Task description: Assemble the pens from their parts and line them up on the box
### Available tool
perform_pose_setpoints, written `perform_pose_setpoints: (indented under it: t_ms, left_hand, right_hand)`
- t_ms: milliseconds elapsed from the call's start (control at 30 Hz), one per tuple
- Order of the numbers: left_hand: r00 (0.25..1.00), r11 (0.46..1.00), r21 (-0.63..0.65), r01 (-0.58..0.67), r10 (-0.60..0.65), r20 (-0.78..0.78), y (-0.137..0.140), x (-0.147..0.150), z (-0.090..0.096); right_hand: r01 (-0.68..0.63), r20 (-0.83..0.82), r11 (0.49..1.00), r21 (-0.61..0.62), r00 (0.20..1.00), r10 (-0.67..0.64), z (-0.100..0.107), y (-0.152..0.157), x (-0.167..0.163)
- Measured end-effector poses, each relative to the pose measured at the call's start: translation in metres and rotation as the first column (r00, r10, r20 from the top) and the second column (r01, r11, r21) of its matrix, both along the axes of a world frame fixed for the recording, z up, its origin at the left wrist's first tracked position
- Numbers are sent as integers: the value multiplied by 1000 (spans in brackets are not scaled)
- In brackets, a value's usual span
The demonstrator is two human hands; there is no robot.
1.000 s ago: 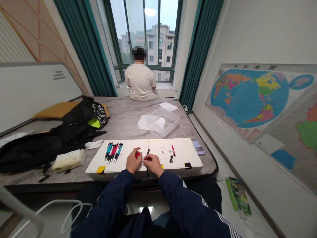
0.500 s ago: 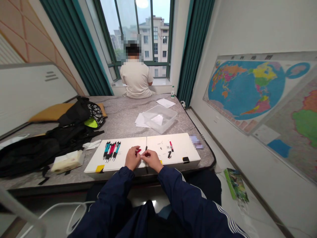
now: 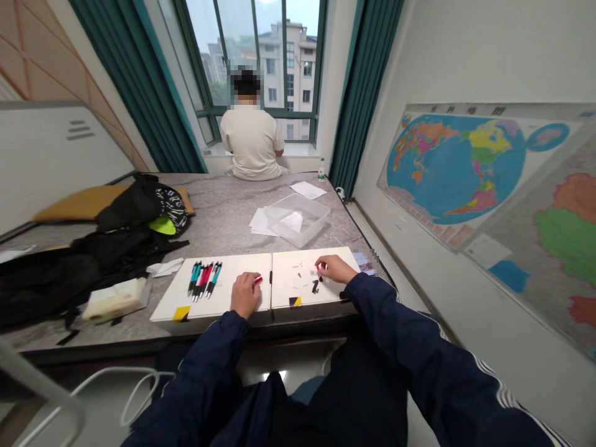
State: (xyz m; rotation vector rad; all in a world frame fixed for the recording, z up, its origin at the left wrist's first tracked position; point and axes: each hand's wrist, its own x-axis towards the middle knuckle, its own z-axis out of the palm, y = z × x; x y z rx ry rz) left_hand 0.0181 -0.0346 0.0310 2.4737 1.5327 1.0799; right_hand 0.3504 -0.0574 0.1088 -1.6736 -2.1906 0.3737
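Observation:
My left hand (image 3: 246,294) is closed around a red pen barrel (image 3: 257,280), whose end sticks out by the fingertips above the left white box (image 3: 174,292). Over the right white box (image 3: 284,264), my right hand (image 3: 336,269) pinches the upper end of a red-and-black pen part (image 3: 320,273); the fingers partly cover it. Beside that hand lie small black pen pieces (image 3: 315,286) and some tiny bits. On the left box, several assembled pens (image 3: 205,279) with blue or red barrels and black grips lie in a row.
A clear plastic bin (image 3: 310,233) and paper sheets (image 3: 261,222) lie beyond the boxes. A tissue pack (image 3: 116,300) and black backpack (image 3: 125,230) are on the left. A person in a light shirt (image 3: 251,139) sits at the window. A bottle (image 3: 321,169) stands at the far edge.
My right hand has left my left hand and moved right to the red-and-black pen part. My left hand stays over the left box with the red barrel. The view has shifted slightly.

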Motion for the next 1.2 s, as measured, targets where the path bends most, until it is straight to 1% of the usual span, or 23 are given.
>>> perform_pose_setpoints:
  t_ms: [67,100,167,200,267,300,367,400,467,500,567,633,667,700,833,933,1000,1100,1200]
  left_hand:
    - [999,1000,-9,1,-2,-47,-3,3,6]
    - [998,1000,-11,3,-4,-63,-6,6,10]
    - [996,1000,-17,24,-26,-80,-11,16,19]
    - [995,998,-23,51,-53,-84,-15,23,25]
    - [977,984,-58,171,-177,-116,-21,42,35]
    - [952,963,-83,256,-266,-149,-24,53,39]
    - [876,906,-109,409,-423,-232,-27,77,46]
    - [835,876,-114,468,-481,-267,-27,88,48]
    - [776,832,-113,543,-549,-311,-24,107,49]
    - [757,818,-107,565,-566,-325,-21,114,49]
    - [733,800,-93,593,-584,-349,-14,124,46]
    - [712,785,-77,615,-594,-373,-7,128,42]
    - [701,776,-69,627,-600,-386,-5,128,40]
    - [689,766,-62,639,-607,-397,-3,129,39]
    - [647,733,-46,678,-626,-435,-1,129,38]
    - [616,714,-45,698,-632,-470,-1,133,42]
    - [583,693,-45,719,-637,-504,1,137,45]
    - [508,639,-44,768,-650,-565,6,143,50]
    - [431,578,-47,815,-657,-618,12,147,52]
  right_hand:
    - [-127,113,992,-14,985,128,-5,-11,-4]
    - [-165,150,986,-8,975,164,-7,-14,-6]
    - [-188,177,982,23,967,181,-10,-17,-10]
    - [-184,165,982,37,971,175,-10,-17,-11]
    - [-150,92,987,57,985,145,-11,-16,-9]
    - [-118,31,991,63,993,116,-13,-16,-7]
    - [-29,-131,997,72,991,39,-19,-17,-1]
    - [27,-225,996,84,974,-7,-24,-19,2]
    - [170,-419,979,113,902,-109,-37,-25,7]
    - [258,-512,959,118,843,-164,-43,-28,9]
    - [412,-663,909,69,700,-267,-56,-32,13]
    - [485,-754,874,-3,573,-321,-65,-34,15]
    - [495,-780,868,-25,533,-327,-68,-34,16]
    - [495,-797,868,-36,510,-324,-70,-33,16]
    - [490,-826,871,-45,472,-308,-71,-33,16]
    - [498,-841,866,-53,446,-308,-71,-35,16]
    - [506,-843,860,-58,437,-314,-71,-36,16]
    - [518,-831,853,-53,451,-326,-71,-37,15]
    - [523,-797,852,-18,507,-328,-71,-37,14]
